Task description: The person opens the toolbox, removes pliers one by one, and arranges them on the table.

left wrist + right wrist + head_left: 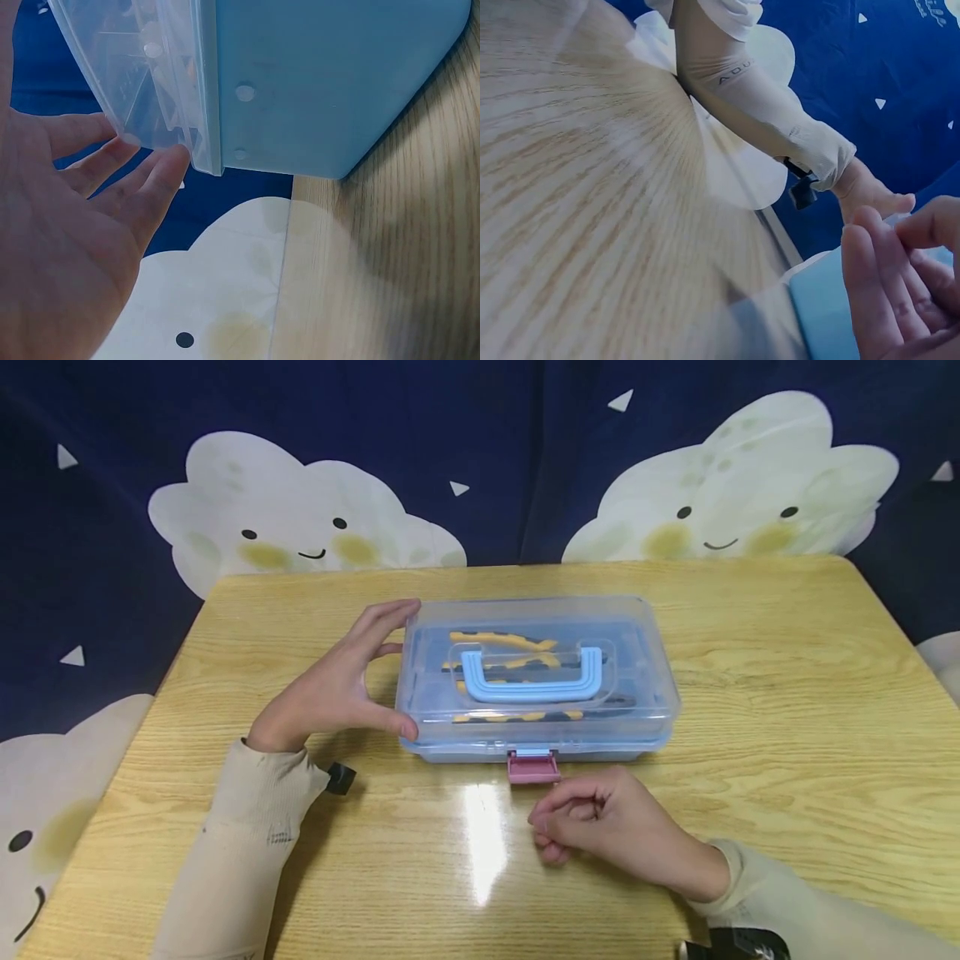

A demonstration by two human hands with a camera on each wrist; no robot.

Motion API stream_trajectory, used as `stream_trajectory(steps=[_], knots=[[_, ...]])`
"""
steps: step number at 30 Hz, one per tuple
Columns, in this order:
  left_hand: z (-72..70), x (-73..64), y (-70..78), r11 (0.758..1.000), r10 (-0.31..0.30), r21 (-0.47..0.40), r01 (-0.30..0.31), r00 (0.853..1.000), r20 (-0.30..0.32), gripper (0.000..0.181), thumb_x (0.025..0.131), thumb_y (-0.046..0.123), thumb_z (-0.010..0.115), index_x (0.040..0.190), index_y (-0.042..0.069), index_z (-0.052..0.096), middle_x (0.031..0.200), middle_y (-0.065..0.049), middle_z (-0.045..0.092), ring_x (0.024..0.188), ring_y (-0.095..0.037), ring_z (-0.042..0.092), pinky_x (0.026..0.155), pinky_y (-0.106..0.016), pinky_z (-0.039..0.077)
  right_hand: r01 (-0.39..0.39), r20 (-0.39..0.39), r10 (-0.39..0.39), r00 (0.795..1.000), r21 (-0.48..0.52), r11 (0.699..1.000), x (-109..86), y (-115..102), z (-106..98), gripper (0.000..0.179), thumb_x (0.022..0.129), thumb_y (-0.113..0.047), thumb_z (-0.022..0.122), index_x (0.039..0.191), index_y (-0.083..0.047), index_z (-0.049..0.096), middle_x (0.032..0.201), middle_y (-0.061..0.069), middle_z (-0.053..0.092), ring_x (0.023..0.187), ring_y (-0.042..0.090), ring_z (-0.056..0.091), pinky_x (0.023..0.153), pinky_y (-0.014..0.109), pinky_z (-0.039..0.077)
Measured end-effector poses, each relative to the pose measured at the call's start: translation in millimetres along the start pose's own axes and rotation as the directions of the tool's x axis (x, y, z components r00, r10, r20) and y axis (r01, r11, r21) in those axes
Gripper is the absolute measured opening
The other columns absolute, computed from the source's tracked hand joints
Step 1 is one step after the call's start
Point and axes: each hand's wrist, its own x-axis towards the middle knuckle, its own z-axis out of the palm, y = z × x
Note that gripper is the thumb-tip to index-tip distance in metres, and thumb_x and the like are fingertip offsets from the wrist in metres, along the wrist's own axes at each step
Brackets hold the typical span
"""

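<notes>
A blue plastic storage box [630, 752] with a clear lid [435, 614] sits in the middle of the table, lid down. Through the lid show several long yellow-and-black items [517, 717]. A light blue carry handle [534, 692] lies folded on top. My left hand [337, 681] holds the lid's left end, thumb at the front corner and fingers at the back one. In the left wrist view, fingertips [174, 157] touch the lid's edge. At the front, the pink latch [533, 768] sticks outward. Just below it is my right hand [607, 827], fingers loosely curled, holding nothing.
The box stands on a wood-grain table [787, 693], which has a bright reflection in front of the box. Behind hangs a dark blue cloth [510, 410] printed with smiling clouds. Both sleeves are beige, with a small black device [341, 778] at the left wrist.
</notes>
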Motion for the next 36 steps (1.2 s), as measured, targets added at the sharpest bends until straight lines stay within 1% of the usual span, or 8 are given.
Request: stream_trajectory(steps=[6,10,14,17,19,23,25,36], knots=[[-0.2,0.0,-0.1,1.0,-0.002,-0.006,0.002,1.0,0.002,0.135,0.059,0.032,0.103,0.166,0.026,0.021,0.171,0.004,0.017,0.156,-0.018,0.027,0.122,-0.046,0.041,0.188,0.0,-0.188,0.982,-0.08,0.979,-4.3,-9,-2,0.012,0.095,0.003,0.067,0.104,0.01,0.073,0.084,0.026,0.076,0.074,0.011,0.078,0.064,0.038,0.063],[-1.3,0.0,0.3,1.0,0.006,-0.016,-0.006,1.0,0.003,0.134,0.059,0.03,0.103,0.166,0.023,0.022,0.17,0.004,0.017,0.155,-0.017,0.027,0.122,-0.046,0.04,0.307,-0.015,-0.313,0.95,-0.15,0.94,-5.2,-18,-7,0.015,0.092,0.014,0.066,0.101,0.005,0.075,0.082,0.023,0.076,0.073,0.01,0.077,0.062,0.035,0.063],[-1.2,0.2,-0.5,1.0,0.017,-0.007,-0.017,1.0,0.007,0.134,0.06,0.029,0.102,0.166,0.026,0.021,0.17,0.005,0.017,0.156,-0.017,0.026,0.123,-0.045,0.04,0.328,-0.053,-0.353,0.934,-0.261,0.908,-6.8,-28,-16,0.026,0.089,0.016,0.067,0.099,-0.005,0.078,0.08,0.012,0.078,0.072,0.009,0.077,0.061,0.03,0.062],[-0.5,0.4,-1.4,1.0,0.019,0.002,-0.019,1.0,0.008,0.134,0.06,0.03,0.102,0.166,0.03,0.02,0.17,0.006,0.017,0.157,-0.016,0.025,0.123,-0.044,0.04,0.388,-0.046,-0.43,0.902,-0.355,0.851,-5.9,-36,-24,0.033,0.086,0.019,0.068,0.098,-0.01,0.078,0.08,0.005,0.079,0.072,0.007,0.076,0.061,0.025,0.061],[-0.1,0.2,-2.0,1.0,0.019,0.002,-0.019,1.0,0.008,0.134,0.06,0.031,0.102,0.166,0.029,0.019,0.171,0.006,0.017,0.157,-0.017,0.025,0.123,-0.044,0.04,0.457,-0.012,-0.508,0.861,-0.416,0.786,-4.2,-40,-29,0.036,0.083,0.02,0.069,0.098,-0.011,0.078,0.081,0.003,0.079,0.073,0.004,0.074,0.063,0.021,0.06],[-0.1,0.1,-3.2,1.0,0.023,-0.002,-0.023,1.0,0.009,0.135,0.06,0.031,0.102,0.166,0.031,0.019,0.171,0.004,0.016,0.157,-0.018,0.025,0.123,-0.045,0.04,0.604,0.058,-0.677,0.734,-0.512,0.611,1.0,-49,-40,0.024,0.086,0.007,0.075,0.099,-0.012,0.079,0.082,0.002,0.078,0.074,-0.002,0.068,0.063,0.014,0.054],[-0.1,0.1,-3.6,1.0,0.024,-0.005,-0.024,1.0,0.011,0.135,0.06,0.031,0.102,0.166,0.032,0.018,0.171,0.004,0.016,0.158,-0.018,0.024,0.123,-0.045,0.039,0.646,0.069,-0.729,0.681,-0.525,0.554,2.9,-53,-45,0.012,0.091,-0.001,0.076,0.099,-0.009,0.079,0.083,0.005,0.079,0.075,-0.001,0.067,0.063,0.013,0.051],[0.4,-1.0,-2.7,1.0,0.026,-0.002,-0.026,0.999,0.02,0.137,0.059,0.032,0.102,0.166,0.033,0.016,0.172,0.002,0.014,0.159,-0.018,0.022,0.124,-0.046,0.039,0.73,-0.071,-0.837,0.542,-0.453,0.511,5.8,-72,-70,0.009,0.088,0.0,0.078,0.088,0.009,0.077,0.09,0.003,0.081,0.08,0.002,0.072,0.061,0.01,0.048]])
